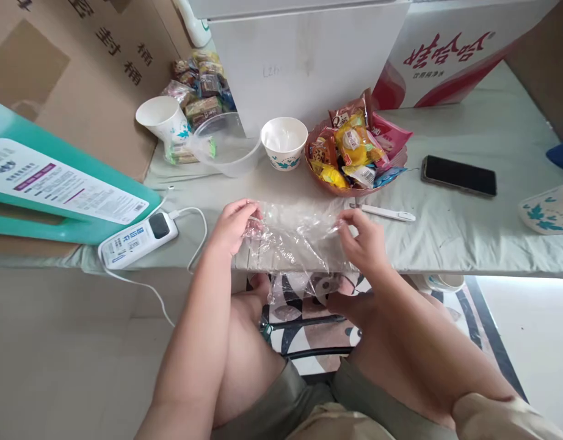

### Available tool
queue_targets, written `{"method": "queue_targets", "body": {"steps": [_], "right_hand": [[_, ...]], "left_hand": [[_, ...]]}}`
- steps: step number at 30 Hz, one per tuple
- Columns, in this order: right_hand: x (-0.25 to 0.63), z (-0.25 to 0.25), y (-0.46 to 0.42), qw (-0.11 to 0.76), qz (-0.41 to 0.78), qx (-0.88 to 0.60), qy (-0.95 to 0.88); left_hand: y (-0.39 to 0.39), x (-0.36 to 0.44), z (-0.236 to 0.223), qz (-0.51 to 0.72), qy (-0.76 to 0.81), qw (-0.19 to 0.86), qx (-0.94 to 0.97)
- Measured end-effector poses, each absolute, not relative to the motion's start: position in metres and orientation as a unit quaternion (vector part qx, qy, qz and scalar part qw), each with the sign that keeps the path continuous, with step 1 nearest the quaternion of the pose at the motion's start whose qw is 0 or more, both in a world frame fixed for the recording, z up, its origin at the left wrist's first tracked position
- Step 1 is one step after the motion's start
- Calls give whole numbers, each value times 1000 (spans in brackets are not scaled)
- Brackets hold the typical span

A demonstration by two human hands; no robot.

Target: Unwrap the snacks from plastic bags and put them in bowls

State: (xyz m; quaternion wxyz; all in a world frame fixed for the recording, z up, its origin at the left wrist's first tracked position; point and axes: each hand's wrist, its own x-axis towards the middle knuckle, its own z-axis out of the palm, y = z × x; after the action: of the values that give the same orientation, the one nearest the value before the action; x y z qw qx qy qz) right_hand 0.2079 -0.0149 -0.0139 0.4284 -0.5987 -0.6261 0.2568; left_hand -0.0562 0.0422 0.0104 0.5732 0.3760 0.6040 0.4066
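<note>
A clear plastic bag (pixel 295 235) is stretched between my two hands above the table's front edge, its lower part hanging down over my knees. My left hand (pixel 236 226) pinches its left upper corner. At the other side my right hand (pixel 364 238) grips the right upper corner between thumb and fingers. Just beyond the bag stand a white paper cup with blue leaves (pixel 285 143) and a reddish bowl (pixel 327 184) heaped with wrapped snacks (pixel 355 143). Close to my right hand lies a white utility knife (pixel 386 212).
A clear plastic bowl (pixel 231 153), a tilted paper cup (pixel 160 119) and packaged snacks (pixel 203 110) sit at back left. Left are a power bank (pixel 137 240) with a cable and a green jug (pixel 102 220). A phone (pixel 459 175) lies right; boxes (pixel 309 67) stand behind.
</note>
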Motion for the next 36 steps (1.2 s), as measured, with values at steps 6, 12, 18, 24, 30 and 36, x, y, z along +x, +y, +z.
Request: {"method": "queue_targets", "body": {"steps": [6,12,18,24,30,36], "right_hand": [[224,-14,-7,479,304,-673,-474],[225,-10,2,526,378,-676,-351],[234,-9,3,560,358,-657,-356],[242,-7,5,588,379,-639,-319],[245,-6,5,583,375,-631,-347],[254,-9,-3,453,309,-699,-459]], "left_hand": [[45,-71,3,363,607,479,520],[45,-77,5,283,543,571,547],[45,-70,5,448,522,570,449],[50,-77,1,312,581,555,507],[50,-72,-7,320,526,476,628],[41,-29,-11,209,630,216,716]]}}
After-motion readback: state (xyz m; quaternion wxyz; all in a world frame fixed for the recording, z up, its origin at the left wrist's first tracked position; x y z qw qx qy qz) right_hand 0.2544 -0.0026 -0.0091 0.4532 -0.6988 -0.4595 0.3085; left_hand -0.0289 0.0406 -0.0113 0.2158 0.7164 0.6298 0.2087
